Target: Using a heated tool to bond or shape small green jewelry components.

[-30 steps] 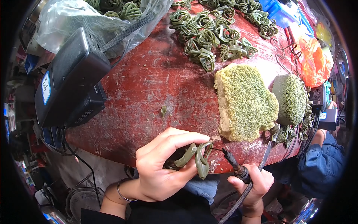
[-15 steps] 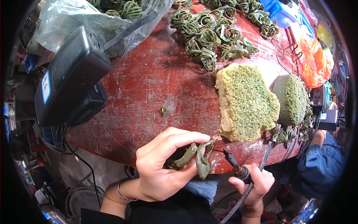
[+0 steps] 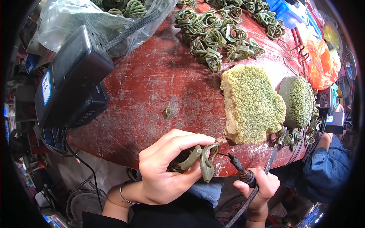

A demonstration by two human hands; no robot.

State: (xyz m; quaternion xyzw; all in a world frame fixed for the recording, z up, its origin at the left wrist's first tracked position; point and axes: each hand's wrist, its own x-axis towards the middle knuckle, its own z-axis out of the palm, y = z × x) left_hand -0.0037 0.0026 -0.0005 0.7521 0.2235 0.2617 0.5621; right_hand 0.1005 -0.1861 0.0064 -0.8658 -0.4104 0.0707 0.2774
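Near the table's front edge, my left hand (image 3: 167,173) grips a dark green looped plastic piece (image 3: 207,165), like an artificial succulent, between thumb and fingers. Part of the piece is hidden in the palm. My right hand (image 3: 262,186) is closed around a dark-handled tool (image 3: 241,169) like a soldering iron, with a thin needle tip. That tip points left and meets or nearly meets the loop's right edge; I cannot tell which. The same hand also holds a slim knife (image 3: 271,159), its blade up and its long grey wrapped handle running down past the palm.
A pale green foam block (image 3: 253,104) and a rounder one (image 3: 297,102) stand on the red table (image 3: 140,98). Several green looped pieces (image 3: 213,36) lie farther back. At left are a black device (image 3: 74,76) and a plastic bag (image 3: 76,22). Another person's sleeve (image 3: 327,171) shows at right.
The picture has shifted very slightly. Both hands keep nearly the same pose, with the tool's tip still at the green loop.
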